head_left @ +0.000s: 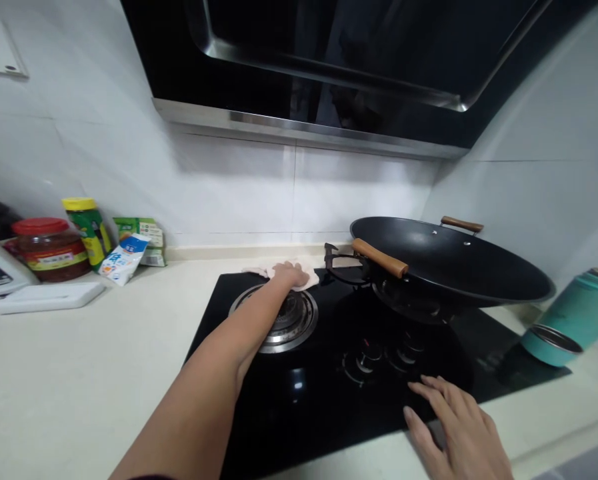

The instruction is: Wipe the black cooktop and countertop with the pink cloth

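My left hand (pixel 291 273) reaches across the gas stove (pixel 289 400) and presses a pale cloth (pixel 309 279) down at its back edge. That hand is closed over the cloth, though its fingertips are hard to see. Under my left forearm lies the left burner (pixel 306 323), a round metal ring with no grate on it. A black pan support (pixel 346 270) rests between this burner and the wok. My right hand (pixel 459 427) hovers or rests at the front edge of the stove, fingers spread, holding nothing. Two control knobs (pixel 369 357) stand just beyond it.
A large black wok (pixel 459 267) with wooden handles covers the right burner. Teal containers (pixel 579 313) stand at the far right. On the left counter are a red-lidded jar (pixel 51 250), a yellow-capped bottle (pixel 89 230), and seasoning packets (pixel 126 257). The range hood (pixel 303 67) hangs overhead.
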